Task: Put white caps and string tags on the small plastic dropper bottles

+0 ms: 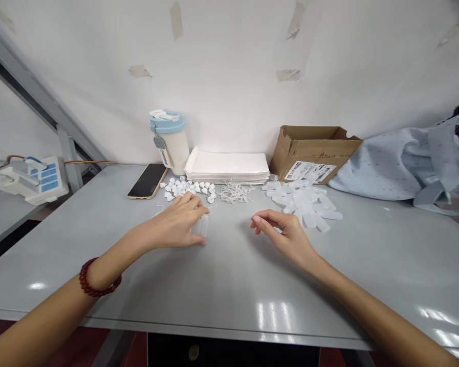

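My left hand (181, 221) rests on the grey table, its thumb and fingers closed round the ends of clear plastic tubes (202, 227) lying there. The palm hides part of them, so I cannot tell how many there are. My right hand (281, 232) hovers just left of a pile of translucent plastic tubes (306, 204), its thumb and fingertips pressed together. Whether anything is between those fingertips does not show. Beyond my left hand lie many small white caps (210, 189), and beside them a tangle of thin white strips (235, 192).
A phone (148, 181) and a blue-lidded cup (171, 142) stand at the back left. A stack of white envelopes (227, 165) leans near the wall. An open cardboard box (313, 155) and a pale blue fabric bag (390, 163) occupy the back right. A power strip (42, 181) is far left.
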The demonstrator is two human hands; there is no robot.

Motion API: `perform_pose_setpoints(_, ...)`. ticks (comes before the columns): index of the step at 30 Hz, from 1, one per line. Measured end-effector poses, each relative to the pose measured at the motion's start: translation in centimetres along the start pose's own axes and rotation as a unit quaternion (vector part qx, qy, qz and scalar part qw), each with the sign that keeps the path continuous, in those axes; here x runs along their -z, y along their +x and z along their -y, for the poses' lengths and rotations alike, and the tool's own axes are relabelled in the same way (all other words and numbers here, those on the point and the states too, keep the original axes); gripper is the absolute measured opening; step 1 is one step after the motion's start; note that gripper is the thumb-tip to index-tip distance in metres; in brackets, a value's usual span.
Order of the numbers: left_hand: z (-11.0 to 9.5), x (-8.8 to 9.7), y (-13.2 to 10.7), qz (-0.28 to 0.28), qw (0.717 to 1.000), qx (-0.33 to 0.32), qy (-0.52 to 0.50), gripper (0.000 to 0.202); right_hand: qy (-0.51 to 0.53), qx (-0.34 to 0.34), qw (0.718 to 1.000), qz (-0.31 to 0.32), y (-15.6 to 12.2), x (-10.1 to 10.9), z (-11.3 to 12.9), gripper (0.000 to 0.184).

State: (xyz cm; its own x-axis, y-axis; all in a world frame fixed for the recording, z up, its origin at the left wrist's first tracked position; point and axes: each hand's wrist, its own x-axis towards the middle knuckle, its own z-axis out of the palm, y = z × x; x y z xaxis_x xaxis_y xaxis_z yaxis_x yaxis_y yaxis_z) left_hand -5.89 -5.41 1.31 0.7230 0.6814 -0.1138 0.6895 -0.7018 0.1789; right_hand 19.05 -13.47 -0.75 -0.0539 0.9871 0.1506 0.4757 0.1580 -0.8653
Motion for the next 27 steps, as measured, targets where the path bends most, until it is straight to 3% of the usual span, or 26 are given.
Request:
perform_pose_setpoints(10, -0.3, 0.5, 0.7, -0.008, 1.0, -0.006, -0.012, 0.068, -0.011, 0.009, 1.0, -0.014, 0.2, 0.3, -0.1, 0.025)
perform_pose_setpoints(16, -0.8, 0.4, 4.5, -0.084, 0.996, 0.008, -0.041, 0.039, -0.128, 0.063, 0.988, -0.057, 1.3, 1.7, -1.7, 0.018)
perform_pose_setpoints(21, -1.7, 0.3, 8.3, -0.099, 0.995, 0.004, -0.008, 0.028, -0.332, 0.09, 0.933, -0.102, 2.4, 3.4, -3.7, 0.02)
perform_pose_setpoints(27, -3.1, 0.7, 10.5, -0.094, 0.995, 0.008, 0.009, 0.026, -0.371, 0.068, 0.92, -0.107, 2.9, 5.0, -4.1, 0.019)
